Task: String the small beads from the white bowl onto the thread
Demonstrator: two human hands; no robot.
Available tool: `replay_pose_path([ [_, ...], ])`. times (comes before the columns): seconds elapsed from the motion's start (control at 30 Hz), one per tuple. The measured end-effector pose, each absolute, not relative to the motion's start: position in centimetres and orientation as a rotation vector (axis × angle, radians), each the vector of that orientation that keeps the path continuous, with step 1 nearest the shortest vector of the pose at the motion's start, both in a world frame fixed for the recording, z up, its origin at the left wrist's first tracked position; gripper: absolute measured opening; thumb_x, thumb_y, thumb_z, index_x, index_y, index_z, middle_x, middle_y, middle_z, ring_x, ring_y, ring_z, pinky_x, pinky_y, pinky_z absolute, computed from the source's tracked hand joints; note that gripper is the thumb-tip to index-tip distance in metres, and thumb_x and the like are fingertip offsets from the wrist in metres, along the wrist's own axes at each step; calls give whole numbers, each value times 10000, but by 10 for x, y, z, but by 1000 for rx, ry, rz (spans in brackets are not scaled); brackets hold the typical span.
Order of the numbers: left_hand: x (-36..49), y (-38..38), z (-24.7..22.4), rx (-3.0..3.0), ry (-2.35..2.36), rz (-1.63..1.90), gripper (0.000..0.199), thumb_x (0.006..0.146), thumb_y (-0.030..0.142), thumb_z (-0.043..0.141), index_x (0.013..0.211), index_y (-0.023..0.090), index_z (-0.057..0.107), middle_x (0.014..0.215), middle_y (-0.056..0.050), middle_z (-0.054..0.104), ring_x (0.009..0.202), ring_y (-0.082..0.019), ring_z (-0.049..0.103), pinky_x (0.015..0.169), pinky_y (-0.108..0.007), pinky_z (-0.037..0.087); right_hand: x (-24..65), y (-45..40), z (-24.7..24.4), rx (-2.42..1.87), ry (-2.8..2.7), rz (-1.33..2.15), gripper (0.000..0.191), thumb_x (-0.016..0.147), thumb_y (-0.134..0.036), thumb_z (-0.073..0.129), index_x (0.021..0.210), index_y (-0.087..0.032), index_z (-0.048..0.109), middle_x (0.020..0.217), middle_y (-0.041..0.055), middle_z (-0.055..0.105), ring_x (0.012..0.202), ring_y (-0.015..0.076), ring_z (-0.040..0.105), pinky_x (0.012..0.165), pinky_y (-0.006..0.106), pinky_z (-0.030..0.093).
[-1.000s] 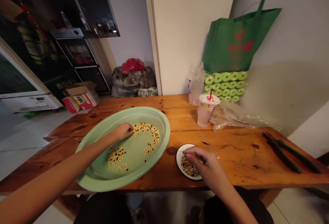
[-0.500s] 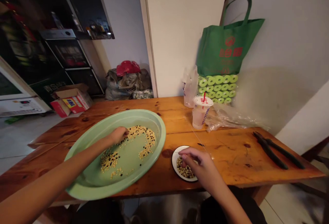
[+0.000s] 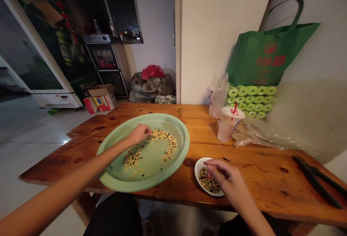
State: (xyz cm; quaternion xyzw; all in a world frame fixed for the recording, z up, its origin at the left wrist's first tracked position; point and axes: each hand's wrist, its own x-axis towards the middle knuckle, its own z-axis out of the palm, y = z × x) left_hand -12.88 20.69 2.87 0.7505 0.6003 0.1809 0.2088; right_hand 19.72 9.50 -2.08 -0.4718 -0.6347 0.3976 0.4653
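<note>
A wide green basin (image 3: 151,178) on the wooden table holds pale yellow and black beads (image 3: 170,145) spread in a curved band. My left hand (image 3: 141,133) reaches into it, fingers pinched together at the beads; what they hold is too small to make out. On the right, a small white dish with a dark rim (image 3: 199,163) contains brownish beads (image 3: 210,184). Over this dish is my right hand (image 3: 223,176), thumb and forefinger closed on a thin, barely visible thread or wire.
Behind the dish stands a lidded cup (image 3: 229,125) with a red straw, near a plastic bag (image 3: 218,97) and clear wrap (image 3: 260,134). A green bag (image 3: 260,55) rests on green rolls (image 3: 252,100). Dark-handled pliers or shears (image 3: 317,181) lie at the right.
The view has turned left, so the basin, dish and table appear farther right. My left hand stays at the beads in the basin and my right hand stays over the dish.
</note>
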Motion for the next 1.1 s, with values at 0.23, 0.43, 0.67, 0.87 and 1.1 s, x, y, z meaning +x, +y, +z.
replay_pose_path([
  [0.23, -34, 96, 41, 1712, 1366, 943, 204, 914, 279, 567, 1025, 145, 673, 898, -95, 774, 748, -182, 739, 748, -338, 616, 182, 74, -8, -948, -1386, 1240, 279, 834, -446, 675, 697, -204, 660, 705, 39, 673, 697, 202, 661, 685, 302, 521],
  [0.43, 15, 65, 36, 1272, 868, 1216, 80, 794, 199, 705, 820, 223, 777, 708, -18, 757, 651, -154, 725, 661, -260, 618, 176, 59, 9, -650, -1081, 1491, 191, 824, -328, 712, 695, -205, 643, 930, 52, 654, 788, 199, 667, 781, 332, 533],
  [0.67, 3, 59, 22, 1389, 914, 1339, 198, 782, 100, 700, 817, 274, 788, 764, 0, 736, 633, -130, 698, 582, -209, 600, 174, 58, 0, -752, -1238, 1553, 294, 853, -355, 672, 647, -208, 522, 1018, 79, 677, 861, 209, 668, 830, 359, 552],
  [0.87, 2, 52, 19, 1669, 1022, 1442, 255, 765, 52, 717, 834, 294, 764, 812, 24, 761, 730, -132, 710, 673, -216, 600, 169, 52, 0, -883, -1113, 1570, 296, 777, -357, 756, 627, -213, 545, 1046, 67, 702, 896, 218, 693, 874, 358, 552],
  [1.1, 0, 54, 15, 1791, 1058, 1445, 253, 792, 54, 703, 858, 295, 739, 819, 32, 759, 742, -133, 709, 672, -236, 597, 168, 52, 5, -932, -1165, 1524, 304, 761, -354, 762, 616, -224, 528, 1082, 85, 705, 1034, 268, 670, 911, 394, 551],
])
